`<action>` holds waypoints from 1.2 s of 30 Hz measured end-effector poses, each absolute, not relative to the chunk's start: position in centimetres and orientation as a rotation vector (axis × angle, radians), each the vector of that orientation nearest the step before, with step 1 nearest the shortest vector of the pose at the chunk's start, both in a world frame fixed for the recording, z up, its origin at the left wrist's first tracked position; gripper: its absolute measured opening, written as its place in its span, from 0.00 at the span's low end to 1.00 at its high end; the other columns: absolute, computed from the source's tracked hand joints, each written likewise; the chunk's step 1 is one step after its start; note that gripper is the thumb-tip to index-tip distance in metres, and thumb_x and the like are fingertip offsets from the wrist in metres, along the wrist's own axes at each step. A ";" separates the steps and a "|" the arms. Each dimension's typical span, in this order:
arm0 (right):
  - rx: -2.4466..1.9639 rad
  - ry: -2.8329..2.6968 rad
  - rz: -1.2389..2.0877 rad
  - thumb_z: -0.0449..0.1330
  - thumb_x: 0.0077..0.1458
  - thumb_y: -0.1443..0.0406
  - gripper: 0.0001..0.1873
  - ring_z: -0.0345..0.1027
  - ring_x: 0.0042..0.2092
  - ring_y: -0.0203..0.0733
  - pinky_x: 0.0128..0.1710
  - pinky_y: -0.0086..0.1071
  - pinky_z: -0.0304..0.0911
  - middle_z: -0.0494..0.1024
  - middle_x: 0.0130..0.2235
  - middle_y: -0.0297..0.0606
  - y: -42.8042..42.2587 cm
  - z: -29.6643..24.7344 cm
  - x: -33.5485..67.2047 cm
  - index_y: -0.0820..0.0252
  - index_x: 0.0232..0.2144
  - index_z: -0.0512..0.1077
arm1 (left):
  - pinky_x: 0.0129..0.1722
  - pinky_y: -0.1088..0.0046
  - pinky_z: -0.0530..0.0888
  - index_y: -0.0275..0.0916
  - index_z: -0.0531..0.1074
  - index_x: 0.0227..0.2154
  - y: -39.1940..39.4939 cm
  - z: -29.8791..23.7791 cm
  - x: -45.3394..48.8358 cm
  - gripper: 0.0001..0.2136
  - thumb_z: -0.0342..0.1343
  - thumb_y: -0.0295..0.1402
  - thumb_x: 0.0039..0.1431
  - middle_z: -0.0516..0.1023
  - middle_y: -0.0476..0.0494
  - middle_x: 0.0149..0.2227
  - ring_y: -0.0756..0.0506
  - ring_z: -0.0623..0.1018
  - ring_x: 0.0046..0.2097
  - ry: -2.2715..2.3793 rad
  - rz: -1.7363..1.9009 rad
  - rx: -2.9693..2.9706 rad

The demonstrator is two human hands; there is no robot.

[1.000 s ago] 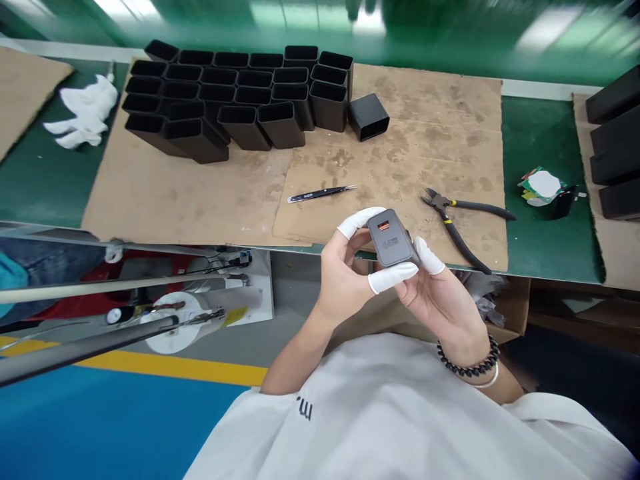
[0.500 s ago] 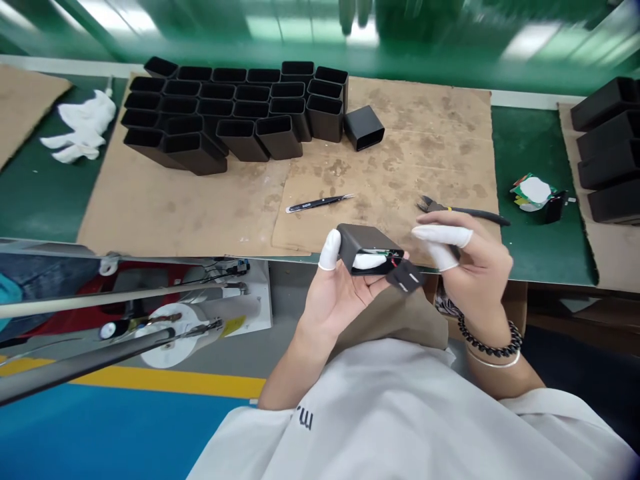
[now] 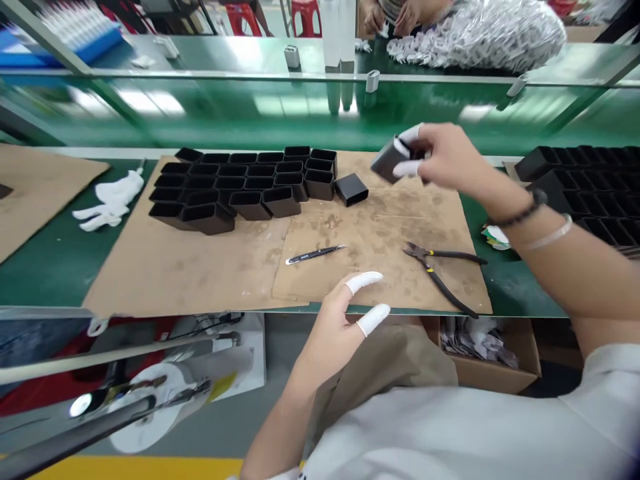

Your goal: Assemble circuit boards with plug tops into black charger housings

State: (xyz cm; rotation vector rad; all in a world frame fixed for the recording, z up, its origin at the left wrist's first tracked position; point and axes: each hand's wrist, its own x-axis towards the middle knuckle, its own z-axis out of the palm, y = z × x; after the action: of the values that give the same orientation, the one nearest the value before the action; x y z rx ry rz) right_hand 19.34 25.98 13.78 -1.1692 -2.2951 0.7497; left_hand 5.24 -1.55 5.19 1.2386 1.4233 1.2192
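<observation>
My right hand [image 3: 440,157], with white finger cots on thumb and index finger, grips a black rectangular case [image 3: 387,162] above the far right part of the cardboard. What is inside the case is hidden by my fingers. My left hand [image 3: 345,320], also wearing two white finger cots, is at the bench's front edge, its thumb and index finger apart around nothing. Beyond it lie black tweezers [image 3: 316,255]. To its right rest black-handled side cutters [image 3: 440,267] with their handles spread. A single black case [image 3: 352,190] lies on its side near the held one.
Several black sleeves [image 3: 207,217] stand in rows on the cardboard [image 3: 200,273]. More black cases [image 3: 570,190] lie at the right, near a small circuit piece [image 3: 496,237]. White gloves [image 3: 113,200] lie at left. Across the bench, another person's hands [image 3: 393,17] work beside a white pile [image 3: 480,37].
The case has passed from my left hand to my right hand, which lifted it to the far side of the cardboard. My left hand has let go. The head view has tilted up.
</observation>
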 end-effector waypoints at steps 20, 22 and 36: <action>-1.391 -2.380 0.828 0.72 0.52 0.66 0.26 0.79 0.55 0.50 0.63 0.44 0.68 0.85 0.50 0.36 34.6 14.1 30.0 0.63 0.54 0.78 | 0.76 0.32 0.35 0.44 0.79 0.45 20.2 6.2 -2.9 0.16 0.47 0.23 0.66 0.81 0.42 0.57 0.34 0.68 0.73 1.504 0.528 2.603; -1.427 -2.573 0.843 0.77 0.45 0.66 0.34 0.80 0.53 0.55 0.58 0.47 0.73 0.86 0.51 0.39 30.7 14.3 34.0 0.57 0.56 0.79 | 0.75 0.32 0.37 0.42 0.77 0.49 19.9 6.7 -2.7 0.16 0.46 0.26 0.68 0.81 0.43 0.56 0.35 0.72 0.70 1.473 0.498 2.617; -1.375 -2.568 0.623 0.73 0.44 0.66 0.33 0.81 0.44 0.58 0.46 0.45 0.76 0.87 0.42 0.43 22.9 12.7 35.8 0.57 0.56 0.79 | 0.66 0.49 0.73 0.42 0.76 0.55 12.5 8.5 2.6 0.27 0.67 0.39 0.50 0.81 0.39 0.59 0.32 0.79 0.61 1.555 0.810 2.059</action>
State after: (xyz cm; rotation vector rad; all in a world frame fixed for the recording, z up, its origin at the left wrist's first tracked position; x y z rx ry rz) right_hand 35.79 22.88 12.67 -1.3751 -2.5681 0.6230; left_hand 2.60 12.53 8.49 2.0591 1.5549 0.8096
